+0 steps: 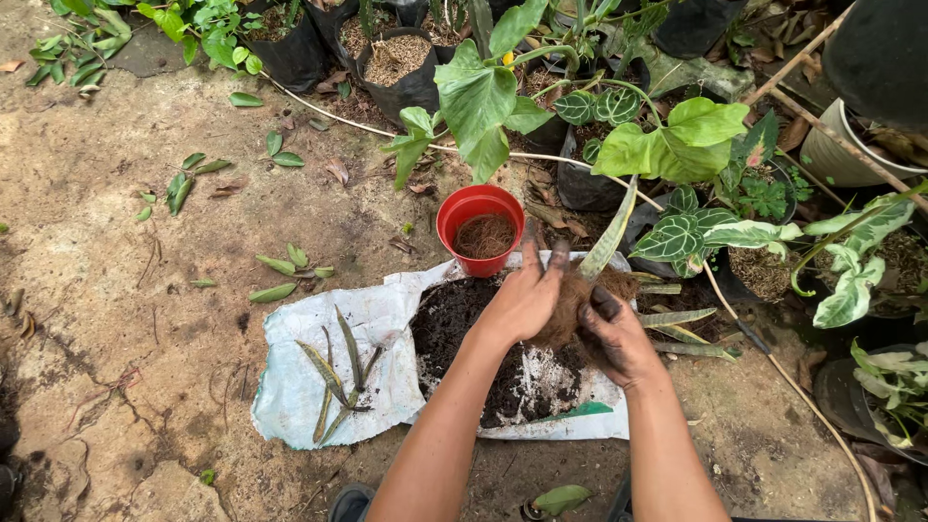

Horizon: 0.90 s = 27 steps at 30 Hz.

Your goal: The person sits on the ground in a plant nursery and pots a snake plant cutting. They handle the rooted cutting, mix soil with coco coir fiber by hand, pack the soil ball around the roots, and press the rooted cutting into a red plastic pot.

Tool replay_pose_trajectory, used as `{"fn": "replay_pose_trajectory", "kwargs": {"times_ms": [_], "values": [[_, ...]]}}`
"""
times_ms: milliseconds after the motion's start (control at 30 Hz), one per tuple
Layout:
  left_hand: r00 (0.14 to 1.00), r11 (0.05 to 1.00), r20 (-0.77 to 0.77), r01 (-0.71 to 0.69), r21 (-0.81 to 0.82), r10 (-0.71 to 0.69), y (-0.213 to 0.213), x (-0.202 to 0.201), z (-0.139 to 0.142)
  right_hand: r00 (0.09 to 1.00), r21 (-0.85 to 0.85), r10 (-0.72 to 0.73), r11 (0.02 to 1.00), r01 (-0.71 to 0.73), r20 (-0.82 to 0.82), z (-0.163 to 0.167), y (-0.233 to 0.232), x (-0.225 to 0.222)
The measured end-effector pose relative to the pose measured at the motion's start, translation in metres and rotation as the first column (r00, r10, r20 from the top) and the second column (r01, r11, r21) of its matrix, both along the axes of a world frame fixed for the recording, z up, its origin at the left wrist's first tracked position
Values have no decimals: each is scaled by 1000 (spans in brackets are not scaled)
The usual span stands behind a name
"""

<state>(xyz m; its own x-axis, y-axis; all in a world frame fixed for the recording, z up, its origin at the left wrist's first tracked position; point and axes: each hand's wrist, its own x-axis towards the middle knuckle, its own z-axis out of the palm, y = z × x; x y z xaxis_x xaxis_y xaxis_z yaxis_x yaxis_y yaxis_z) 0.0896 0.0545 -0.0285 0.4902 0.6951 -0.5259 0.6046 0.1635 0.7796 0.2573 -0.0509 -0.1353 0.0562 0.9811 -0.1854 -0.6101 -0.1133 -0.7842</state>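
Observation:
Both my hands clasp one plant over a heap of dark soil [454, 324] on a white sack [309, 372]. My left hand [525, 298] cups the brown fibrous root ball [570, 304] from the left. My right hand [616, 340], dirty with soil, grips it from the right. A long narrow green leaf [611, 237] rises from the root ball toward the back. A red plastic pot [480, 230] holding brown fibre stands just beyond the sack, a little behind my left hand.
Several loose narrow leaves [338, 382] lie on the sack's left half. Black grow bags [401, 68] and potted leafy plants [677, 145] crowd the back and right. A thin hose [783, 377] runs across the ground at right. Bare cracked earth [106, 290] lies to the left.

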Motion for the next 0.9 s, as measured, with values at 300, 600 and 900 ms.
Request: {"fn": "replay_pose_trajectory", "kwargs": {"times_ms": [300,600,900], "values": [[794,925,495,-220,-309,354,12,11,-17,975,-103,-222,970,219,-20,24,17,30],[952,882,255,-263,392,171,-9,2,-40,990,-152,-140,979,138,-3,3,47,16],[947,922,260,-263,284,191,-22,-10,-92,983,-287,-95,948,137,155,-3,57,-7]]}}
